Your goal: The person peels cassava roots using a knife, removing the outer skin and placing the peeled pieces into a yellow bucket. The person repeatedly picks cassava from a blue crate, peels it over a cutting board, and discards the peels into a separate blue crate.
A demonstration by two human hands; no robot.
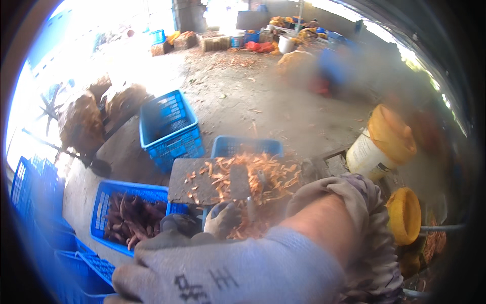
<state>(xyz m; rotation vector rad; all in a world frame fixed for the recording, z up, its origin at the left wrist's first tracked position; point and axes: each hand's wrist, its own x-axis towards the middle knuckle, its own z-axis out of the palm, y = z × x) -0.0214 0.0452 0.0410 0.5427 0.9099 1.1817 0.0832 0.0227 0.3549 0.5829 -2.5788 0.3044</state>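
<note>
My right hand (212, 266), in a pale grey glove with dark marks, is large and close across the lower view, its arm coming from the right. Its fingers point left; their grip is unclear. Beyond it, a second gloved hand (223, 218), apparently my left, is beside the near edge of a worn board (197, 178). Its palm is partly hidden. Orange-brown peelings (273, 167) cover much of the board. A pale handle-like piece (250, 209) stands right of that hand. Left of both hands, a blue plastic crate (131, 185) holds reddish-brown root tubers (131, 218).
An empty-looking blue crate (169, 142) stands beyond the board, with a blue basket (246, 146) behind it. More blue crates (72, 262) are at lower left. Filled sacks (81, 121) stand farther left. A white bucket (364, 152) and yellow container (404, 216) are on the right.
</note>
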